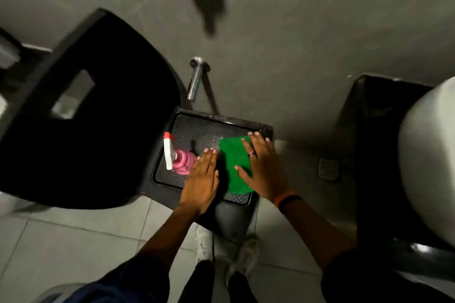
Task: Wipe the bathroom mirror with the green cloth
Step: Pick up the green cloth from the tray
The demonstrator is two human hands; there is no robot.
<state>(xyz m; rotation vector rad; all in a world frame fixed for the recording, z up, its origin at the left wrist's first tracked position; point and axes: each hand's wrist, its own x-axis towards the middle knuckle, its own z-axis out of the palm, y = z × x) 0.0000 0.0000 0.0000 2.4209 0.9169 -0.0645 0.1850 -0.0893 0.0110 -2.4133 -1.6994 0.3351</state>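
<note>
The green cloth (237, 167) lies flat on the seat of a dark stool (214, 128), near its right side. The right hand (261, 167) rests on top of the cloth with the fingers spread out flat; the grip is released, nothing is grasped yet. The left hand (203, 179) is also flat and released, on the seat just beside the left edge of the cloth. A pink spray bottle (178, 158) with a white and red head stands near the left hand, very close to its fingertips.

I think the main risk is the bottle: if the left hand moves sideways while the cloth is gathered, it may knock the bottle over or push it off the seat. The cloth may also slide toward the edge and fall on the tiled floor (73, 241), because flat fingers only press it and do not pinch it. The mirror is not visible here, so the wiping has not started.
</note>
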